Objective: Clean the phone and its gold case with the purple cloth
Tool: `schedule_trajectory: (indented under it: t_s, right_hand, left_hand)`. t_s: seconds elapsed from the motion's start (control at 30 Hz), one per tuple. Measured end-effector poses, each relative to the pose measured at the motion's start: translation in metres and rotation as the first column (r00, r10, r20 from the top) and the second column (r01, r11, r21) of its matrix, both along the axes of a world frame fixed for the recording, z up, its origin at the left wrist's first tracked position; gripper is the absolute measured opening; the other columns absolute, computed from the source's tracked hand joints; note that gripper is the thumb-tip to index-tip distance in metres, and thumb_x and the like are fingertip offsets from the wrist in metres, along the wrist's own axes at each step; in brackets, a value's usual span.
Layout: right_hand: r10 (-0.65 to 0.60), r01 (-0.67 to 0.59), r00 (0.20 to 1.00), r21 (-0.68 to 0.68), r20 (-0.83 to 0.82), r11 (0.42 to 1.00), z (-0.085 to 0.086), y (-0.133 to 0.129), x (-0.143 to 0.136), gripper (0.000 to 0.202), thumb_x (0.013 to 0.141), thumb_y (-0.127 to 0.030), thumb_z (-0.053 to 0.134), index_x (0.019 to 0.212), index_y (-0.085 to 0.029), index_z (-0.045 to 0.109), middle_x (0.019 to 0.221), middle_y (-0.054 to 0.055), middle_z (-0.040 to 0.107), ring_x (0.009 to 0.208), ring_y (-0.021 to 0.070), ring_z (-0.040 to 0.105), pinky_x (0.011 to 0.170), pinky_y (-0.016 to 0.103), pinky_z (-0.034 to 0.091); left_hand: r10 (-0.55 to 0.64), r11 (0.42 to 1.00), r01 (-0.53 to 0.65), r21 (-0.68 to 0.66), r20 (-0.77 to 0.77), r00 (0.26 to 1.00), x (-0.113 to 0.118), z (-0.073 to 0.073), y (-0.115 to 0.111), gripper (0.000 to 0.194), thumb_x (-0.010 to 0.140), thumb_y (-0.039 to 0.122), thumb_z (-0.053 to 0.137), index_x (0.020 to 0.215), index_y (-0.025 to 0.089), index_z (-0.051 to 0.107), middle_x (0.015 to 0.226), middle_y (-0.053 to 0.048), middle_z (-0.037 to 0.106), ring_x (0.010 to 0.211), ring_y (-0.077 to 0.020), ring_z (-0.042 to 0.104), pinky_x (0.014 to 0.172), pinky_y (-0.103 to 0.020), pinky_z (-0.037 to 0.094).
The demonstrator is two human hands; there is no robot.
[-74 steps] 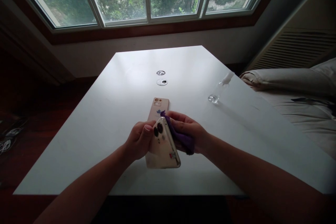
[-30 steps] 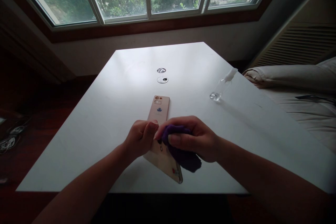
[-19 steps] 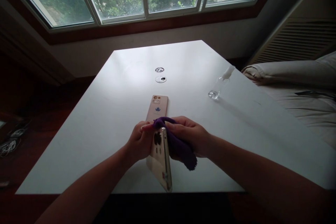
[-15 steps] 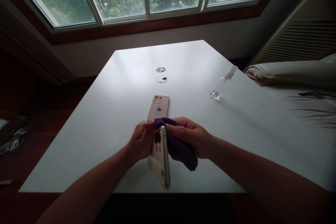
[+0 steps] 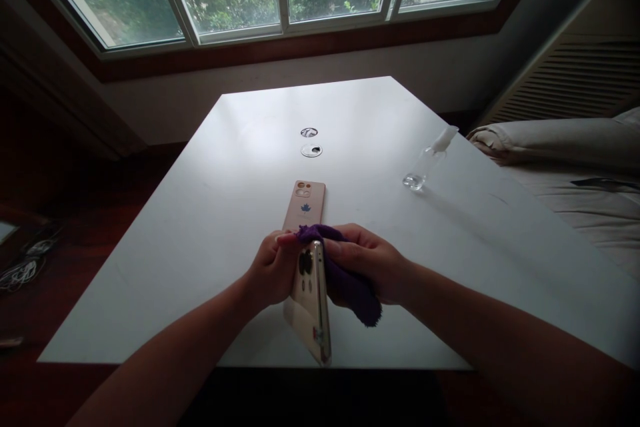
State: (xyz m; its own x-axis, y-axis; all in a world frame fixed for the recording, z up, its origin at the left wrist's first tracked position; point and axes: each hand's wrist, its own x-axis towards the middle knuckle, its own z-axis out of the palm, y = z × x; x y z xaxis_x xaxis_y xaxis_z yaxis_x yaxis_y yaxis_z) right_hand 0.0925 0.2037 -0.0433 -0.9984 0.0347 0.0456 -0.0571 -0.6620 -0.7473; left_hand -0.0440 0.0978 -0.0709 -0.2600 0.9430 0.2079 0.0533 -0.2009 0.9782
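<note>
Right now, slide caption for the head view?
Left hand grips a gold phone while right hand holds a purple cloth at its camera end, over a white table.

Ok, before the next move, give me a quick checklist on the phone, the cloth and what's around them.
1. Phone in the left hand: ok, held by its side, the camera lenses in view.
2. Purple cloth in the right hand: ok, pressed against the phone's upper end.
3. Phone's screen side: cannot tell, it is turned away from the camera.
4. Phone's lower end off the table: cannot tell from this angle.
5. Phone case flat on the table: ok, leaf mark up; the hands hide its near end.
6. Spray bottle apart from both hands: ok, to the right, beyond the right hand.
</note>
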Motion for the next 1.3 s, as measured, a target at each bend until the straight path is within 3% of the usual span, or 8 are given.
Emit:
schedule_trajectory:
  t_s: [0.13,0.37,0.57,0.77,0.9,1.0,1.17,1.3]
  right_hand:
    - [-0.023,0.025,0.999,0.07,-0.034,0.997,0.002,0.001,0.002,0.03,0.088,-0.043,0.076,0.099,-0.015,0.075,0.078,0.002,0.067,0.064,0.0095,0.063,0.059,0.018,0.052]
    - [0.004,0.011,0.999,0.352,-0.041,0.936,0.012,0.011,0.006,0.066,0.075,-0.039,0.087,0.135,-0.023,0.066,0.117,0.008,0.064,0.099,0.0208,0.067,0.078,0.029,0.058]
    - [-0.113,0.099,0.993,0.288,0.031,0.952,0.012,0.007,0.006,0.036,0.084,-0.04,0.079,0.108,-0.014,0.073,0.089,0.004,0.065,0.074,0.0125,0.064,0.063,0.02,0.054]
    - [-0.244,0.205,0.956,0.223,0.162,0.953,0.005,0.007,0.002,0.041,0.083,-0.054,0.077,0.088,-0.014,0.071,0.073,0.001,0.063,0.064,0.0115,0.062,0.056,0.019,0.052]
    - [-0.078,0.057,0.994,0.251,0.074,0.966,0.012,0.013,0.004,0.034,0.085,-0.043,0.078,0.103,-0.016,0.072,0.083,0.002,0.064,0.071,0.0112,0.064,0.061,0.018,0.054]
    - [0.049,-0.054,0.999,0.33,0.024,0.942,0.016,0.017,0.007,0.055,0.082,-0.03,0.083,0.133,-0.023,0.063,0.107,0.005,0.065,0.089,0.0147,0.068,0.071,0.022,0.058]
    - [0.039,-0.028,0.999,0.442,-0.017,0.896,0.012,0.017,0.008,0.085,0.07,-0.025,0.09,0.147,-0.029,0.054,0.121,0.007,0.064,0.102,0.0205,0.068,0.082,0.029,0.059]
    - [0.069,-0.057,0.997,0.42,-0.014,0.906,0.01,0.015,0.006,0.1,0.063,-0.019,0.094,0.15,-0.032,0.048,0.118,0.006,0.066,0.102,0.0208,0.069,0.084,0.031,0.06]
  left_hand:
    - [0.007,0.999,-0.008,0.04,0.037,0.999,-0.004,-0.008,0.001,0.066,0.092,0.076,0.044,0.057,0.019,0.044,0.05,0.0,0.044,0.046,-0.0119,0.041,0.043,-0.027,0.036]
    - [0.092,0.996,-0.09,0.025,-0.116,0.989,-0.016,-0.007,0.003,0.06,0.097,0.065,0.046,0.064,0.016,0.057,0.058,0.0,0.052,0.052,-0.0108,0.042,0.049,-0.025,0.037]
    - [0.09,0.996,-0.094,-0.011,-0.177,0.98,-0.019,-0.003,0.001,0.062,0.098,0.066,0.042,0.065,0.015,0.056,0.061,-0.001,0.056,0.054,-0.0109,0.045,0.052,-0.024,0.039]
    - [0.116,0.984,-0.134,-0.115,-0.153,0.981,-0.018,-0.007,0.002,0.062,0.097,0.067,0.043,0.066,0.015,0.057,0.065,-0.004,0.062,0.055,-0.0122,0.051,0.051,-0.024,0.038]
    - [0.149,0.981,-0.169,-0.096,-0.181,0.972,-0.019,-0.002,0.002,0.064,0.096,0.069,0.042,0.062,0.016,0.054,0.061,-0.002,0.06,0.055,-0.0118,0.048,0.051,-0.024,0.037]
    - [0.213,0.97,-0.232,-0.074,-0.202,0.956,-0.02,0.003,0.002,0.062,0.096,0.067,0.045,0.062,0.016,0.053,0.059,-0.001,0.055,0.054,-0.011,0.044,0.051,-0.024,0.035]
    - [0.217,0.968,-0.234,-0.091,-0.168,0.962,-0.017,0.007,0.003,0.061,0.094,0.067,0.049,0.06,0.016,0.053,0.055,0.002,0.049,0.052,-0.0096,0.037,0.049,-0.024,0.031]
    - [0.25,0.959,-0.265,-0.102,-0.135,0.959,-0.015,0.008,0.004,0.063,0.092,0.07,0.05,0.059,0.017,0.052,0.054,0.002,0.047,0.051,-0.0096,0.036,0.049,-0.024,0.032]
